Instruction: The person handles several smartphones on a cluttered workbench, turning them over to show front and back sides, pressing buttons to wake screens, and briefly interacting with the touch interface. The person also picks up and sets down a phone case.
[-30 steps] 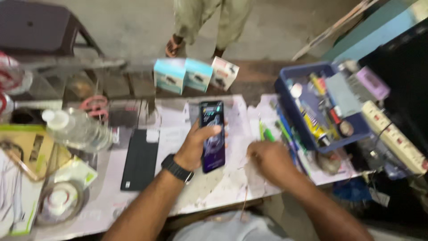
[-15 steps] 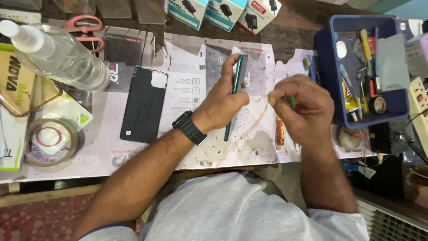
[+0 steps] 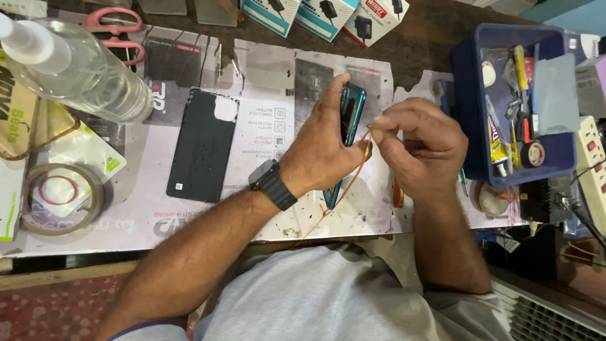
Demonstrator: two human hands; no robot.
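The counter (image 3: pixel 416 44), dark wood at its far edge, was covered by flat printed paper sheets (image 3: pixel 265 113). Compared with the frame half a second earlier, the layout on it was unchanged, but the right hand had been lifted closer to the phone and the thin strip had been drawn up to the phone's edge.

A blue plastic tray (image 3: pixel 467 113) with straight walls was seen at the right, filled with small tools and a glue tube. A clear, rounded plastic bottle (image 3: pixel 82 76) lay tilted at the upper left. A matte black back cover (image 3: pixel 203 146), rectangular with rounded corners, lay flat left of the hands. A translucent roll of tape (image 3: pixel 60 199) rested near the counter's front edge, and pink-handled scissors (image 3: pixel 117 31) were seen at the top.

The left hand (image 3: pixel 322 148), a dark watch (image 3: pixel 273 184) on its wrist, was wrapped around a glossy teal phone (image 3: pixel 348 120), held on edge above the paper sheets at mid-counter; its fingers (image 3: pixel 334 85) were curled over the upper edge and the thumb was pressed against the side. The right hand (image 3: pixel 420 148) was held just beside the phone, its fingers (image 3: pixel 385 126) pressed together, pinching a thin orange strip (image 3: pixel 353 183) that curved down beside the phone.
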